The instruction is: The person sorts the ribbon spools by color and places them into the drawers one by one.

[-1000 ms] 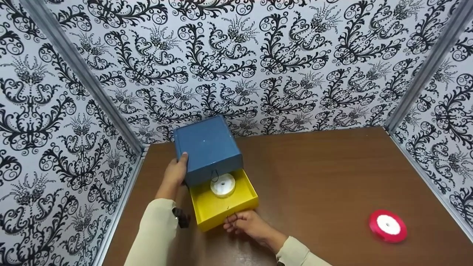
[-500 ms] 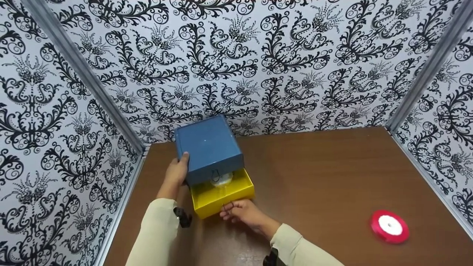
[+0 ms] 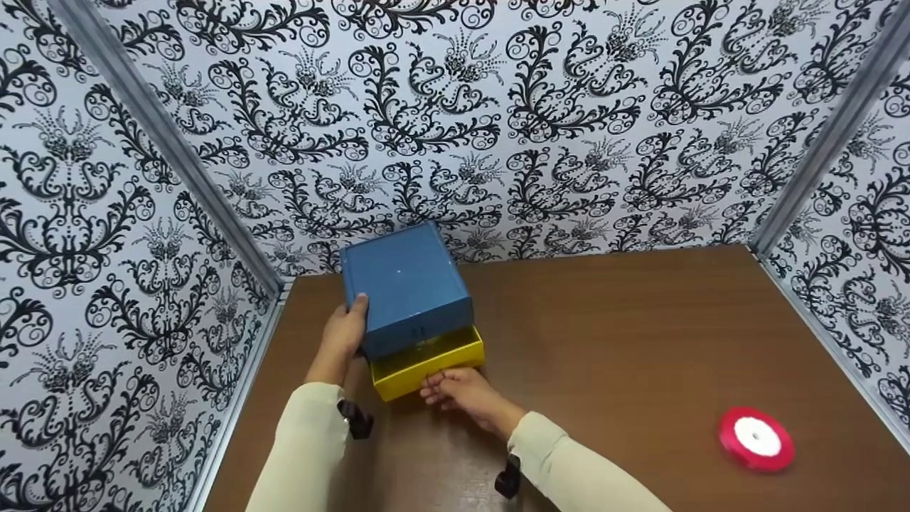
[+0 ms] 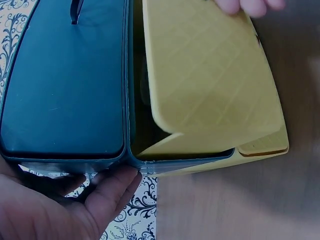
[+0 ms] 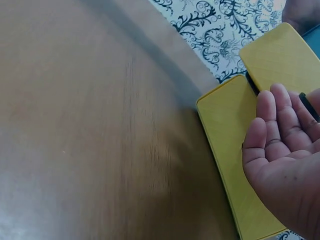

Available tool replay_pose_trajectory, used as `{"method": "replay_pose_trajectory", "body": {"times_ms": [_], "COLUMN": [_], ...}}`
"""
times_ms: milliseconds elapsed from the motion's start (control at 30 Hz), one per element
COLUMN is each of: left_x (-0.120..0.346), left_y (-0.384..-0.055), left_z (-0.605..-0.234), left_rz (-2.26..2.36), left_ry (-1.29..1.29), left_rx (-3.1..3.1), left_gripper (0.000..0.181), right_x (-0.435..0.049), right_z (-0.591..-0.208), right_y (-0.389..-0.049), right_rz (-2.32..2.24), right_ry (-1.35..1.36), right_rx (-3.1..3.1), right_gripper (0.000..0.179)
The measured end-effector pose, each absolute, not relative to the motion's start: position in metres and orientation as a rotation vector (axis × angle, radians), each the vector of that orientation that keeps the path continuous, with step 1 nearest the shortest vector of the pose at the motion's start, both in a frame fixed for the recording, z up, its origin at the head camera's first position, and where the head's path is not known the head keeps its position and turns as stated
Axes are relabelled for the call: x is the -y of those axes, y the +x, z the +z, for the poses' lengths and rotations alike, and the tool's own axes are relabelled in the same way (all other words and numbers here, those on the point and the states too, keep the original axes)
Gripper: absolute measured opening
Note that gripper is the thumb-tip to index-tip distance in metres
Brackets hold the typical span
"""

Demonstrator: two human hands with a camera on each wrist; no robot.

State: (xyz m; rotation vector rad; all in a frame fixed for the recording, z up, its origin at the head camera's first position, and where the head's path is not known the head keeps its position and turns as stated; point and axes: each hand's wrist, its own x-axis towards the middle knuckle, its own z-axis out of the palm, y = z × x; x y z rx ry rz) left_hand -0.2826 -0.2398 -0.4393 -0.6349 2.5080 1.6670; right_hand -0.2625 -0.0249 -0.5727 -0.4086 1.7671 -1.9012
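A small chest of drawers (image 3: 405, 274) with a blue top stands near the back wall, angled on the table. Its yellow drawer (image 3: 430, 368) sticks partly out below the blue drawer front (image 4: 65, 85). The left hand (image 3: 345, 333) grips the chest's left side, thumb on the top edge and fingers against the side. The right hand (image 3: 466, 393) is at the yellow front, pinching its thin black pull loop (image 5: 309, 106). Another yellow drawer front (image 5: 225, 145) lies below the one pulled out. The inside of the drawer is mostly hidden under the blue part.
A red ribbon spool (image 3: 757, 439) with a white centre lies at the right of the brown table (image 3: 604, 341). Patterned walls (image 3: 455, 128) enclose the back and sides. Black wrist mounts are on both cream sleeves (image 3: 306, 434).
The yellow drawer has slid inward, away from the person, with the right hand moving along. The white ribbon spool inside has gone out of sight under the blue part. The left hand keeps its grip.
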Motion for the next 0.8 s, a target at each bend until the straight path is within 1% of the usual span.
{"method": "replay_pose_trajectory", "body": {"times_ms": [267,567,800], "left_x": [0.239,0.241,0.241], "left_y": [-0.283,-0.282,-0.283], "left_z": [-0.44,-0.442,-0.443], "left_rz": [1.682,1.626,1.669], "left_ry": [-0.619,-0.607,-0.619], "left_rx": [-2.49,-2.521,-2.503], "left_gripper": [0.073,0.077,0.074], "right_x": [0.031,0.036,0.043], "right_z": [-0.573,-0.57,-0.57], "right_y": [-0.275,-0.284,-0.291], "right_rz": [-1.892,-1.89,-1.908], "right_ry": [-0.325,-0.295,-0.267], "right_rx": [-1.805,-1.781,-1.757], "right_gripper": [0.021,0.022,0.023]}}
